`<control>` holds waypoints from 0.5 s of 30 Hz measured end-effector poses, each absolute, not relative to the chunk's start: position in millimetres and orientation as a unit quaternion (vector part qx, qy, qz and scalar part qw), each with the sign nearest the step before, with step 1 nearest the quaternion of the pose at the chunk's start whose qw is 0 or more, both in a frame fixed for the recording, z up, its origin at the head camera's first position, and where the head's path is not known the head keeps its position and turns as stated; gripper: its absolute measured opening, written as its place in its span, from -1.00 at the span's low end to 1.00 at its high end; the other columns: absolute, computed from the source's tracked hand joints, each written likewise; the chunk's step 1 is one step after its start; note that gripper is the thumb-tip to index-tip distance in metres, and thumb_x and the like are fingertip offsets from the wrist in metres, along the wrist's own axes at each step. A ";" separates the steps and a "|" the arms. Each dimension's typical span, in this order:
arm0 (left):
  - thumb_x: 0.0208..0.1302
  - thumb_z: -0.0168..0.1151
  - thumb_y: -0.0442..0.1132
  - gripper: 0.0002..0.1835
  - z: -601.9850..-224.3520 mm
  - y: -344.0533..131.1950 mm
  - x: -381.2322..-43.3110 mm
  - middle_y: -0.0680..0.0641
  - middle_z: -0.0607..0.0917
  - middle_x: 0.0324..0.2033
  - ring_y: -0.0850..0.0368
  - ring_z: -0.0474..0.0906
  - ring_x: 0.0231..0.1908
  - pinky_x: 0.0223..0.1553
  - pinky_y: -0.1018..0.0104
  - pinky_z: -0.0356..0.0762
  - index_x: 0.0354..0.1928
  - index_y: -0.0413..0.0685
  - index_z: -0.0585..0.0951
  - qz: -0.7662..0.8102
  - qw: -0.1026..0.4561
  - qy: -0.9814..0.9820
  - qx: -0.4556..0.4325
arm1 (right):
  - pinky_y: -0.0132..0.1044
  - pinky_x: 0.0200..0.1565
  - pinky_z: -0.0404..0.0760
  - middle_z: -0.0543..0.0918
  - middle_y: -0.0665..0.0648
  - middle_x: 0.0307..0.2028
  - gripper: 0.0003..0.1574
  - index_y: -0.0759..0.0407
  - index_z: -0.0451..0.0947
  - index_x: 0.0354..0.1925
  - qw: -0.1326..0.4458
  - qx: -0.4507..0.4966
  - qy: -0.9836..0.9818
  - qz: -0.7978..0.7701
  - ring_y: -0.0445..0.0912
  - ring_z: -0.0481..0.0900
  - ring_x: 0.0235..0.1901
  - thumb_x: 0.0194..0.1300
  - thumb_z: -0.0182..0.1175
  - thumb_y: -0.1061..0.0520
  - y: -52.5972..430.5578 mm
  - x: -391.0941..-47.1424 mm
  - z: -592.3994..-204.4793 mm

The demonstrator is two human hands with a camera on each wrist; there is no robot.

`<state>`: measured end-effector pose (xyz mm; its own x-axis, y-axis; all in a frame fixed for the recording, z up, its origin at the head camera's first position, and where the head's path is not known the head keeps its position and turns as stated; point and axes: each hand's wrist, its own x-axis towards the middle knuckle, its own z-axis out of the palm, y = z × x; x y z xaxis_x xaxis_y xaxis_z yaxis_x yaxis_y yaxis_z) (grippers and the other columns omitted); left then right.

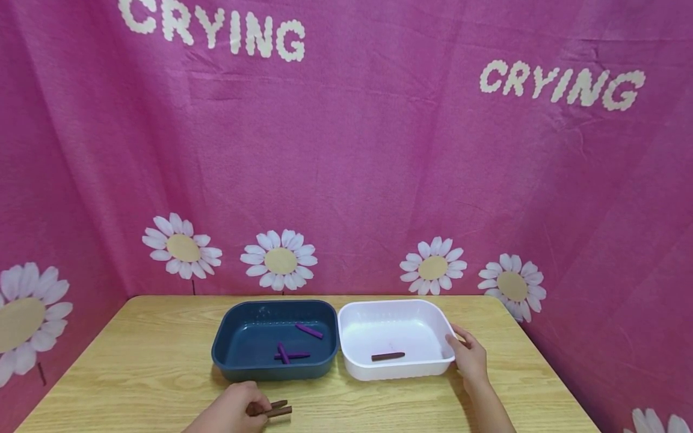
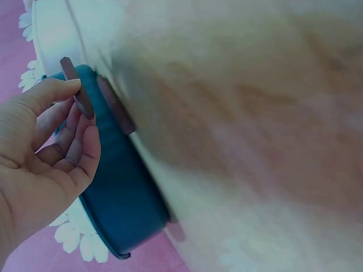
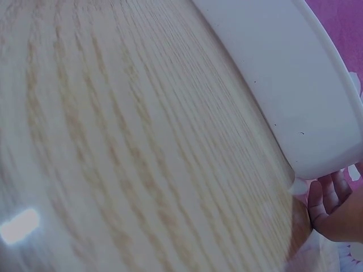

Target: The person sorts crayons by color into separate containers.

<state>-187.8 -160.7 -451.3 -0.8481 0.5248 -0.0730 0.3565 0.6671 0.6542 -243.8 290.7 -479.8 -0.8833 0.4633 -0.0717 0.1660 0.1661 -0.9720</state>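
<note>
My left hand (image 1: 240,408) is in front of the dark blue tub (image 1: 273,373). In the left wrist view, its thumb and fingers pinch a brown crayon (image 2: 77,90). A second brown crayon (image 2: 116,105) lies on the table beside the tub. My right hand (image 1: 470,355) holds the right end of a white tub (image 1: 400,369), thumb at the rim; the right wrist view shows the fingers (image 3: 334,190) bent against the tub's end. One dark brown crayon (image 1: 388,356) lies inside the white tub. Several purple crayons (image 1: 308,331) lie in the blue tub, two of them crossed.
Both tubs stand side by side on a wood-grain table (image 1: 146,355), nearly touching. Behind the table hangs a pink cloth (image 1: 346,168) printed with white daisies and lettering; it also covers both sides.
</note>
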 end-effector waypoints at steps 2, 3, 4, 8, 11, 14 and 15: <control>0.09 0.33 -0.23 -0.95 -446.3 -158.0 -188.2 0.09 0.49 -0.52 0.29 0.33 -0.49 -0.47 0.46 0.31 -0.43 -0.03 0.69 0.332 0.132 0.904 0.234 | -0.42 -0.41 0.52 0.48 0.27 -0.02 -0.40 0.20 0.32 0.27 0.122 -0.208 -0.754 0.610 -0.22 0.50 -0.32 0.31 0.10 0.03 290.9 -243.6 -480.0; 0.09 0.33 -0.23 -0.95 -444.1 -157.2 -188.4 0.09 0.49 -0.51 0.29 0.34 -0.49 -0.47 0.46 0.33 -0.43 -0.04 0.69 0.335 0.128 0.903 0.238 | -0.42 -0.42 0.51 0.49 0.25 -0.04 -0.40 0.20 0.32 0.27 0.122 -0.209 -0.754 0.610 -0.23 0.50 -0.32 0.31 0.10 0.03 290.9 -243.4 -480.0; 0.10 0.33 -0.23 -0.95 -441.7 -156.3 -188.6 0.09 0.50 -0.51 0.30 0.35 -0.49 -0.46 0.46 0.34 -0.42 -0.04 0.68 0.337 0.126 0.901 0.240 | -0.42 -0.42 0.51 0.50 0.23 -0.07 -0.40 0.20 0.33 0.26 0.123 -0.211 -0.754 0.610 -0.23 0.50 -0.33 0.31 0.11 0.02 290.8 -243.2 -480.0; 0.10 0.33 -0.25 -0.95 -433.8 -153.4 -189.8 0.10 0.51 -0.50 0.35 0.35 -0.48 -0.46 0.48 0.37 -0.41 -0.06 0.68 0.342 0.097 0.896 0.268 | -0.42 -0.44 0.53 0.51 0.19 -0.11 -0.41 0.20 0.34 0.25 0.126 -0.210 -0.750 0.614 -0.24 0.50 -0.35 0.32 0.10 0.03 291.3 -243.3 -480.5; 0.09 0.33 -0.25 -0.97 -428.9 -150.4 -191.5 0.14 0.52 -0.51 0.38 0.35 -0.48 -0.46 0.50 0.38 -0.41 -0.03 0.68 0.339 0.075 0.896 0.277 | -0.42 -0.44 0.53 0.50 0.22 -0.08 -0.42 0.21 0.33 0.26 0.126 -0.209 -0.749 0.616 -0.22 0.51 -0.35 0.32 0.09 0.05 291.8 -244.1 -481.4; 0.07 0.34 -0.26 -0.97 -424.2 -147.3 -193.0 0.17 0.52 -0.53 0.39 0.35 -0.49 -0.47 0.52 0.38 -0.41 -0.02 0.69 0.331 0.055 0.898 0.286 | -0.42 -0.43 0.53 0.48 0.24 -0.05 -0.41 0.19 0.32 0.26 0.122 -0.210 -0.751 0.614 -0.22 0.50 -0.34 0.32 0.09 0.04 291.6 -244.1 -481.0; 0.07 0.34 -0.26 -0.97 -422.8 -146.3 -193.2 0.18 0.51 -0.53 0.40 0.35 -0.49 -0.47 0.52 0.38 -0.40 -0.02 0.69 0.328 0.052 0.899 0.286 | -0.42 -0.42 0.53 0.48 0.25 -0.03 -0.41 0.19 0.32 0.27 0.121 -0.209 -0.752 0.614 -0.22 0.50 -0.33 0.32 0.09 0.04 291.4 -243.6 -480.5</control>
